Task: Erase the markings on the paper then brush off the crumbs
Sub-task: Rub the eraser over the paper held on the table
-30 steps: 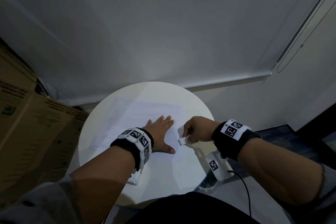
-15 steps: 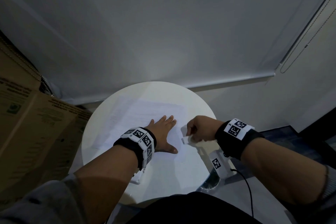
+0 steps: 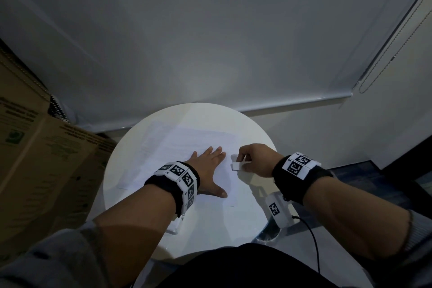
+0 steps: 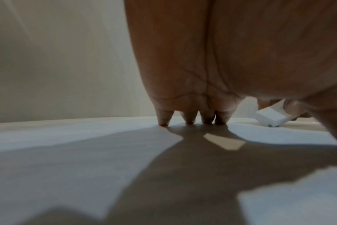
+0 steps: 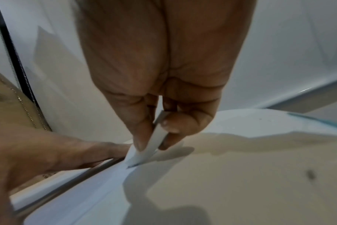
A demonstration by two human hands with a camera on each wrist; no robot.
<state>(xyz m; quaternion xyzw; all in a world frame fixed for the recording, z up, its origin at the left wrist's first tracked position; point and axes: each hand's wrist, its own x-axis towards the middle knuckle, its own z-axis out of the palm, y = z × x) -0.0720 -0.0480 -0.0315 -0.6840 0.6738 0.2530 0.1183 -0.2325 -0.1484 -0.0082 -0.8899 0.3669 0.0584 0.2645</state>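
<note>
White, round and low, the table (image 3: 145, 229) stands before a pale roller blind (image 3: 210, 42) with cardboard boxes (image 3: 39, 159) at its left side. I see the sheet of paper (image 3: 201, 142) lying flat on the tabletop, toward its far half. My left hand (image 3: 208, 170) lies palm down on the paper, fingers straight and spread, thumb splayed toward me; the left wrist view shows the four fingertips (image 4: 164, 120) touching the sheet. My right hand (image 3: 254, 159) sits just beside it at the paper's right margin, pinching a white block eraser (image 3: 236, 166) between thumb and fingers. In the right wrist view the eraser (image 5: 144, 152) is tilted, its lower corner meeting the paper's edge, with a dark smudge on that corner. The left wrist view shows the same eraser (image 4: 269, 118) tilted, one corner down.

Compared with the frame one second earlier, the right hand has shifted up the margin, away from me: the eraser then lay level with the left thumb, whereas it now lies level with the left fingers. The left hand keeps its flat, spread pose on the sheet with little change. Both wrists carry black bands with square-patterned markers (image 3: 180, 170). Markings and crumbs on the paper are too faint for me to make out.
</note>
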